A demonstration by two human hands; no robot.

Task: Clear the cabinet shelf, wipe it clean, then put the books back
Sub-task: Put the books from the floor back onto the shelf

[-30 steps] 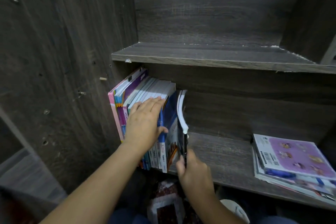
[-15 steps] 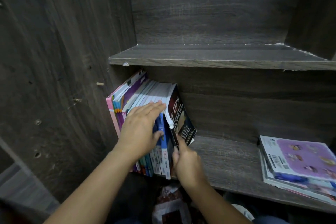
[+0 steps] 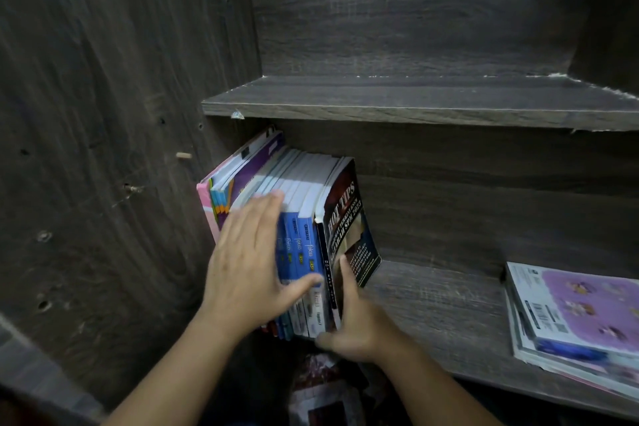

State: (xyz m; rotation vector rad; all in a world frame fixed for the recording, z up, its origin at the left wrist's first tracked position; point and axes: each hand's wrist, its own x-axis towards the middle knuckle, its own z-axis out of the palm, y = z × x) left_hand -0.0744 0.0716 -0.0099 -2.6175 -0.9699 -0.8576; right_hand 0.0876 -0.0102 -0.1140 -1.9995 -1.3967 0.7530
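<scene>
Books (image 3: 301, 190) stand upright at shelf (image 3: 442, 315) left. Left hand (image 3: 249, 266) flat on spines, fingers straight. Right hand (image 3: 359, 325) pinches dark book (image 3: 345, 218) base. Flat stack (image 3: 581, 315) not yet stood; likely late stage.

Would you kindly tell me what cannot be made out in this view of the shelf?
Head view:
- Spines of the books: partly covered by the left hand.
- Small print on the Hot Tips book: blurred; the right hand covers its lower corner.
- Stack: cut off by the right edge, blurred.
- Object under the shelf: dark, partly behind the arms.
</scene>
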